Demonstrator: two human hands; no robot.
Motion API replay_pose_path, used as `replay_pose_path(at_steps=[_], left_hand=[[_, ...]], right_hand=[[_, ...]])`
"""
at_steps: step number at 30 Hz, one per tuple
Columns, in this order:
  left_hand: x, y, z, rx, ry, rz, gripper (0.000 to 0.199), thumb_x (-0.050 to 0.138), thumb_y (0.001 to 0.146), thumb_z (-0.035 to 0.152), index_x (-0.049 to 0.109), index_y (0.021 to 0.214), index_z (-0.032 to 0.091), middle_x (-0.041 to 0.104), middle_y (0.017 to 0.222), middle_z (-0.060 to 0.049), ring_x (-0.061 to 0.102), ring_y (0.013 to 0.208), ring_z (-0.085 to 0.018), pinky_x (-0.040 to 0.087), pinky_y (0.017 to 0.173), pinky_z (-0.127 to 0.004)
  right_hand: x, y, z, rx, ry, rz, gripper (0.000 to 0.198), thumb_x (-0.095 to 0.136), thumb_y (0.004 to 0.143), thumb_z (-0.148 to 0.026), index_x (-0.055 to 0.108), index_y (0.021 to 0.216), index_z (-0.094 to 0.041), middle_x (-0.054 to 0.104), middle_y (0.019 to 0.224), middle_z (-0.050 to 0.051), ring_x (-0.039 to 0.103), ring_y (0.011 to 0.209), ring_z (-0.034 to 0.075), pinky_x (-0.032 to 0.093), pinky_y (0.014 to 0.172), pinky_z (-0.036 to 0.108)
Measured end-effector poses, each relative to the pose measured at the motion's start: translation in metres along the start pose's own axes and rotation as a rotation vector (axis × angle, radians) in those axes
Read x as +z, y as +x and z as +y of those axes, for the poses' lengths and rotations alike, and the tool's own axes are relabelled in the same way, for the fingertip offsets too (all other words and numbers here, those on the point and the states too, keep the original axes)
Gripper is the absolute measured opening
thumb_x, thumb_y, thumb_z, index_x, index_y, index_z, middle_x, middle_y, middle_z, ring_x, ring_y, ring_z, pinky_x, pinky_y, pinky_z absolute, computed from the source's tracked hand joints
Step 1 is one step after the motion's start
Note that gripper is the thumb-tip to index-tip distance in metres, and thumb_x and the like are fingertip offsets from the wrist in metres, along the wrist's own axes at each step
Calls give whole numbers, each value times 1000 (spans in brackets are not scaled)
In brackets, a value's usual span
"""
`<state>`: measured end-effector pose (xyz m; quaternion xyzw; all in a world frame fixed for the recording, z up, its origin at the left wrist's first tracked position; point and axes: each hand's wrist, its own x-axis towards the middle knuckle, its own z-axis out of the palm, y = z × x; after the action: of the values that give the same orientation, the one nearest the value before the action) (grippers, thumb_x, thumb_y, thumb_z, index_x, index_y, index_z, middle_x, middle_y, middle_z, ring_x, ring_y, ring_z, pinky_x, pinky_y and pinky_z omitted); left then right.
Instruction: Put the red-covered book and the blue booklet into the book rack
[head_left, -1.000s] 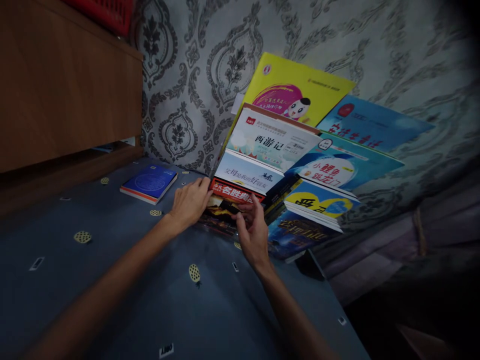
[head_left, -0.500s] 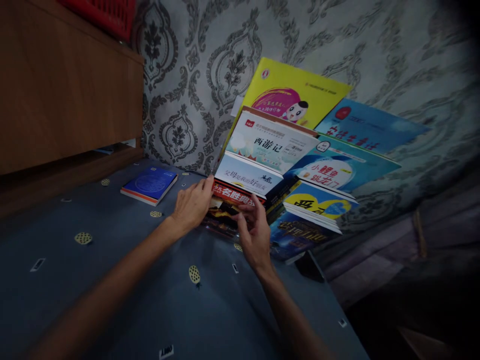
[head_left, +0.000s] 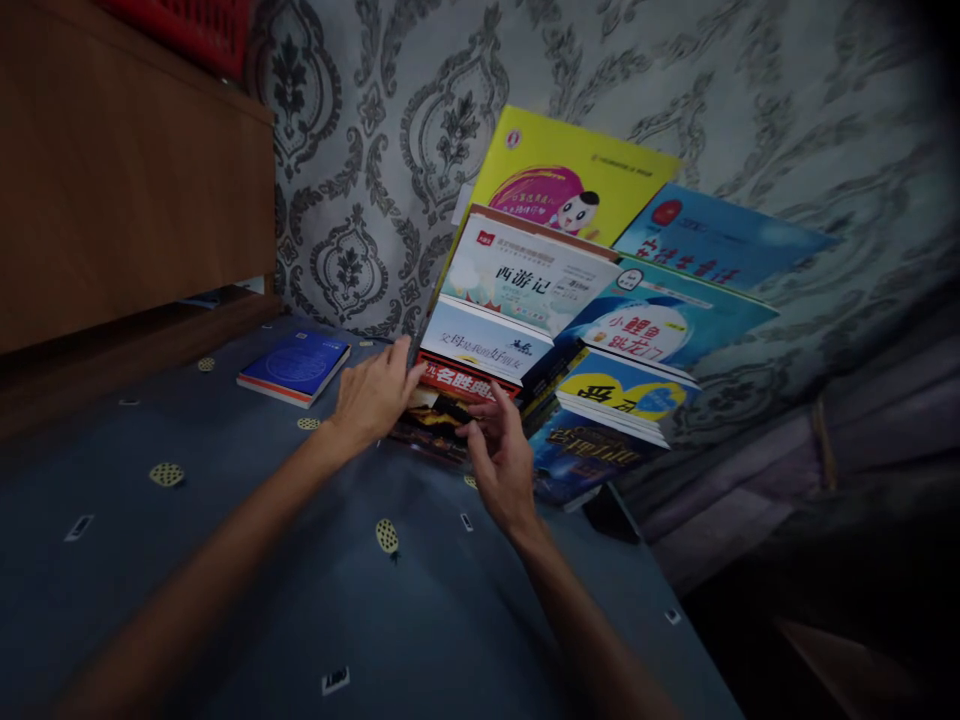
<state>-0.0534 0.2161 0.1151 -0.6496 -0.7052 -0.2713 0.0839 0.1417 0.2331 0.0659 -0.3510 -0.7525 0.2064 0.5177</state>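
Hands met at the near edge of a fanned pile of books that leaned back against the patterned wallpaper [head_left: 420, 130] at the far side of a blue cloth-covered table [head_left: 247, 560]. The left hand [head_left: 369, 398] lay flat with its fingers loosely spread, its fingertips pressed to the left corner of the red-banded book [head_left: 454, 378]; it gripped nothing. The right hand [head_left: 499, 462] stood just beside it with its fingers curled and partly closed on the lower edge of the same book, its thumb near the dark cover below; whether it pinched the cover could not be told. Both forearms reached in from below. On the white book [head_left: 525, 275] the title 西游记 could be read, and 小鲤鱼跳龙门 on the blue book [head_left: 660, 325] to its right; a yellow book [head_left: 570, 180] with a cartoon face stood behind them. A small blue book [head_left: 294, 365] lay flat and apart to the left, near a wooden cabinet [head_left: 127, 180]. Compared with half a second earlier, the hands had hardly moved on the pile, and the whole view had drifted slightly left and upward.
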Motion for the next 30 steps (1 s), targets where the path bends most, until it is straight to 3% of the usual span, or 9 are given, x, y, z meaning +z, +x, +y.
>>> replay_pose_path(at_steps=[4, 6, 10, 15, 18, 25, 30], left_hand=[[-10, 13, -27, -110, 8, 74, 45, 28, 107, 38, 45, 146, 21, 70, 131, -12, 70, 112, -28, 52, 90, -37], [-11, 19, -51, -181, 56, 79, 43, 29, 106, 33, 50, 141, 21, 70, 129, -12, 69, 113, -29, 52, 92, -38], [11, 18, -100, -276, 215, -93, 45, 35, 103, 35, 60, 130, 9, 65, 135, -22, 59, 127, -36, 50, 101, -46], [55, 1, -135, -320, 306, -319, 66, 38, 101, 50, 45, 148, 4, 43, 158, -26, 31, 152, -39, 30, 119, -57], [65, -4, -141, -327, 351, -337, 72, 41, 99, 52, 38, 152, 3, 37, 161, -28, 30, 152, -40, 28, 119, -61], [51, -10, -126, -293, 430, -350, 59, 41, 99, 45, 51, 141, 5, 53, 147, -30, 46, 139, -41, 37, 109, -66], [41, -23, -108, -222, 525, -341, 49, 35, 97, 22, 55, 137, 4, 63, 133, -30, 61, 122, -38, 41, 104, -59]], right_hand=[[-1, -20, 0, 34, -18, -79, 52, 49, 99, -30, 45, 150, -22, 68, 111, 10, 70, 80, 17, 58, 62, 30], [1, -38, 0, 12, -51, -166, 48, 49, 99, -27, 50, 146, -23, 70, 108, 9, 70, 81, 18, 59, 66, 31], [9, -78, 3, -81, -100, -350, 43, 48, 98, -22, 58, 140, -24, 72, 101, 8, 71, 87, 20, 61, 81, 37], [14, -102, 3, -74, -82, -437, 40, 46, 99, -20, 62, 136, -25, 73, 100, 7, 71, 92, 21, 61, 84, 36], [14, -102, 3, -72, -52, -426, 40, 46, 99, -19, 64, 134, -26, 74, 101, 7, 71, 91, 21, 61, 85, 37], [15, -100, 6, -103, -14, -421, 35, 45, 98, -16, 69, 123, -24, 74, 101, 9, 71, 92, 22, 60, 84, 37], [15, -100, 7, -122, 5, -416, 33, 46, 98, -14, 72, 117, -24, 71, 94, 6, 69, 84, 20, 58, 79, 33]])
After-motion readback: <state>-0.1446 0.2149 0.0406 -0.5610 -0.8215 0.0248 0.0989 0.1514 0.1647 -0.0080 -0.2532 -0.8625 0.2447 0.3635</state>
